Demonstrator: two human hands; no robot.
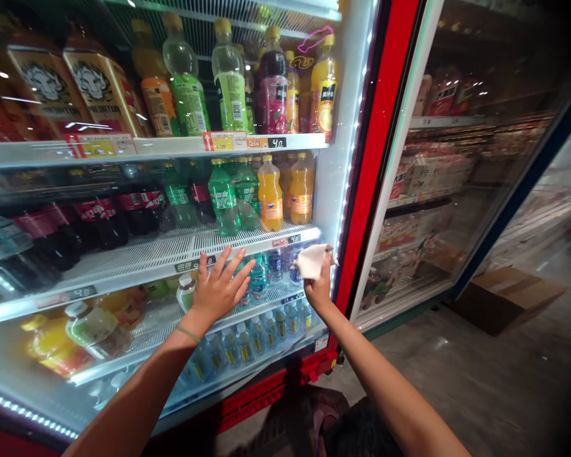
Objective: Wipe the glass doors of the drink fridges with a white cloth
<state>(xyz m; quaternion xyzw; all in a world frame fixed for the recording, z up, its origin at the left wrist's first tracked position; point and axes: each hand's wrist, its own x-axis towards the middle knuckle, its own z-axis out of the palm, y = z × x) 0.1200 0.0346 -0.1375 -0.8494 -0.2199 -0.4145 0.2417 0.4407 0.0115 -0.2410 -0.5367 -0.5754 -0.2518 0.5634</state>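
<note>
White cloth (313,261) in right hand (320,289), near red frame's (370,178) edge.

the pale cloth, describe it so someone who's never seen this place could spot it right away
Start with the red-framed drinks cooler, lit from inside. Near its right edge, below the orange-drink bottles, find the person's raised right hand. The cloth is in that hand: limp and off-white, unlike the stiff, bluish bottles to its left.

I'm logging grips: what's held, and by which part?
The right hand holds a pale cloth near its lower right side; the left hand holds nothing.
</note>
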